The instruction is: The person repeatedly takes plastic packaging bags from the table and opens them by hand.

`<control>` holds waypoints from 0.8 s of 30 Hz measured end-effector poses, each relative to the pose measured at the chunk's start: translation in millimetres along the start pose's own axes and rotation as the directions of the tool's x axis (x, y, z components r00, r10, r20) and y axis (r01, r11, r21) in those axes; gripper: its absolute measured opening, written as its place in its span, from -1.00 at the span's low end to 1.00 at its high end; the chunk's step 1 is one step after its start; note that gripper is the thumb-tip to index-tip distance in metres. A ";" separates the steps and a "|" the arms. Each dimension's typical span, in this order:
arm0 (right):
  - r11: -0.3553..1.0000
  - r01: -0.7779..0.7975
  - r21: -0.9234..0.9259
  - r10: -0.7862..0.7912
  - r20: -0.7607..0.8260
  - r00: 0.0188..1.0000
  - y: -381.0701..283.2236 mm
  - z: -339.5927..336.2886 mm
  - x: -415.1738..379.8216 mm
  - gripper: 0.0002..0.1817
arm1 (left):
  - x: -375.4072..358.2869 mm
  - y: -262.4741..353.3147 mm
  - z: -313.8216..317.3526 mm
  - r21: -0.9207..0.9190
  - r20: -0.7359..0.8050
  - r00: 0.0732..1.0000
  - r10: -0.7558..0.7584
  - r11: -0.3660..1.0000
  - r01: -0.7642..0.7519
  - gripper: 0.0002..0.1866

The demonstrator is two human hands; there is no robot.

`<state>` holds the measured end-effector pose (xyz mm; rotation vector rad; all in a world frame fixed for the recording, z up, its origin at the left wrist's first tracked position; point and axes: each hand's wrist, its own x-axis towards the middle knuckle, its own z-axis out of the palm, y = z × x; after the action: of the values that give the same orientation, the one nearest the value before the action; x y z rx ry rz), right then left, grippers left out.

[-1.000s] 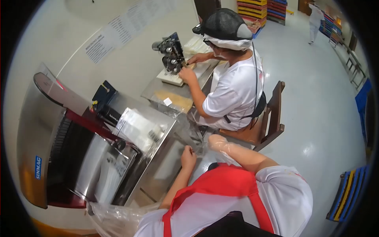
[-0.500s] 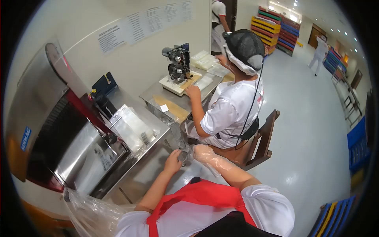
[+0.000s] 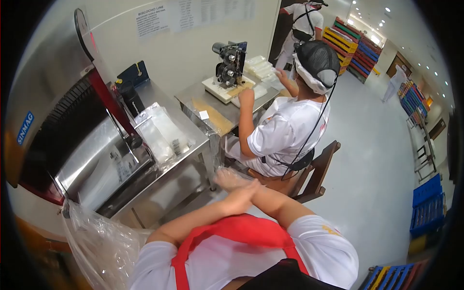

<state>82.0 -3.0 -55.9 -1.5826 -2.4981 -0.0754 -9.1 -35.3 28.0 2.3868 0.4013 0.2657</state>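
Note:
My right hand [image 3: 229, 178], in a clear plastic glove [image 3: 238, 174], reaches out to the left beyond the front corner of the steel table. It is blurred, with its fingers loosely outstretched and nothing in them. Bare, my left hand [image 3: 244, 197] lies across the right wrist, its fingers closed round the cuff area of the glove; their tips are partly hidden. Both forearms cross in front of my red apron [image 3: 241, 229].
A seated co-worker [image 3: 295, 121] handles packs at a small sealing machine [image 3: 229, 72]. On the steel table [image 3: 195, 137] lie clear plastic bags [image 3: 162, 128] beside a large SINMAG machine [image 3: 48, 135]. A wooden chair [image 3: 321, 174] stands to the right; stacked crates [image 3: 340, 43] line the back.
My left hand has moved right, from in front of the gloved hand onto its wrist. The gloved right hand has shifted left and slightly up. The co-worker's near hand has risen slightly.

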 end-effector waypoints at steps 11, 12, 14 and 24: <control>-0.439 -0.383 0.813 -0.120 0.369 0.922 -48.3 -112.4 39.0 -0.79 | -71.5 -7.0 -130.7 0.069 -0.730 0.679 -0.078 0.980 0.187 -0.36; -0.252 -0.357 0.899 -0.222 0.305 0.926 -65.7 -110.4 44.3 -0.80 | -80.6 -10.7 -130.7 -0.409 -0.504 0.829 -0.242 0.912 0.018 -0.42; -0.072 -0.302 0.950 -0.353 0.259 0.899 -85.0 -112.6 44.4 -0.80 | -94.2 -12.3 -129.0 -0.811 -0.226 0.939 -0.259 0.584 -0.034 -0.48; 0.305 -0.371 0.877 -0.540 0.480 0.691 -132.3 -186.4 107.5 -0.64 | -321.0 103.6 -115.5 -0.409 -0.903 0.103 -0.417 0.908 0.089 -0.89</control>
<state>-58.2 9.6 153.9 -0.8628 -2.0651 2.0624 -320.0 -153.3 156.6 1.4323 1.2903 1.6823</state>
